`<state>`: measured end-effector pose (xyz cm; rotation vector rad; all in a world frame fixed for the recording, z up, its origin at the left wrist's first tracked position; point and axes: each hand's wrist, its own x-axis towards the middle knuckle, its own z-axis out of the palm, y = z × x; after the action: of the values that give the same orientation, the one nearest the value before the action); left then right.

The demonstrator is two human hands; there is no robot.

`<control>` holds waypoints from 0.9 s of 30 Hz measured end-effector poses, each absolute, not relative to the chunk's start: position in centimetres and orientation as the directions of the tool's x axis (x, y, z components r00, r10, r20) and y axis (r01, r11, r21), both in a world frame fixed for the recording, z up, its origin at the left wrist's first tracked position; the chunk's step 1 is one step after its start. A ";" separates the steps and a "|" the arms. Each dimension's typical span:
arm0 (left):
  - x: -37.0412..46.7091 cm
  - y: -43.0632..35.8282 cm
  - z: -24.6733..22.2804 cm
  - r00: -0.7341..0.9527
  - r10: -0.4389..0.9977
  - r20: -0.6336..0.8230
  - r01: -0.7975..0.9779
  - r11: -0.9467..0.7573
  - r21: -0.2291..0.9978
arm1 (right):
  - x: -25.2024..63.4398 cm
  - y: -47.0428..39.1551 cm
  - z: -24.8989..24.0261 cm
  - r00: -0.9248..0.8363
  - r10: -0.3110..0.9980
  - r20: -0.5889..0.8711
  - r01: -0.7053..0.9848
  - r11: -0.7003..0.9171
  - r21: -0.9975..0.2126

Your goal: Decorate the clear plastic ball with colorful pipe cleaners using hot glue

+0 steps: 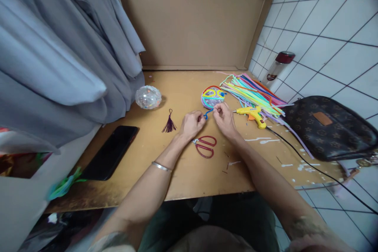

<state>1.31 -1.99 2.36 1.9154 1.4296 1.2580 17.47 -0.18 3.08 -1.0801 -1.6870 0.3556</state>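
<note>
Near the middle of the table, my left hand [192,124] pinches one end of a short blue pipe cleaner [206,114], which looks curled at that end. The fingers of my right hand [223,116] are closed on its other end. Just beyond my hands sits a round ornament [213,97] with red, yellow and turquoise strips on it. Red-handled scissors [206,146] lie between my forearms, their blades partly hidden by my left wrist. A yellow glue gun [252,115] rests right of my right hand.
A clear ball [148,97], a dark tassel [169,123] and a black phone [110,152] are on the left. Colourful pipe cleaners [255,95], a bottle [278,67] and a brown bag [333,128] lie right. The glue gun's cord [307,162] crosses the right side. Cardboard [195,19] stands behind.
</note>
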 end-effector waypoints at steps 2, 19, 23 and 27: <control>1.3 -1.8 2.6 -0.086 0.927 0.364 0.416 -0.299 0.859 | 17.6 0.0 3.0 -0.008 0.804 0.594 0.479 0.525 -0.704; 1.5 -1.9 3.7 0.173 0.973 -0.153 -0.401 0.211 0.892 | 18.2 1.3 2.6 0.152 0.888 0.434 0.204 0.402 -0.893; 2.0 -1.8 2.6 0.131 0.988 -0.085 -0.143 0.103 0.984 | 17.7 1.0 3.2 0.144 0.944 0.297 -0.094 0.312 -0.945; 2.4 -1.9 2.7 0.101 0.990 -0.098 -0.226 0.118 0.967 | 17.3 0.3 3.9 -0.027 0.982 0.185 -0.361 0.163 -0.918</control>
<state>2.41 -1.89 2.71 1.0007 1.0240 1.1670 17.28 0.28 3.91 -0.7834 -1.0582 1.2724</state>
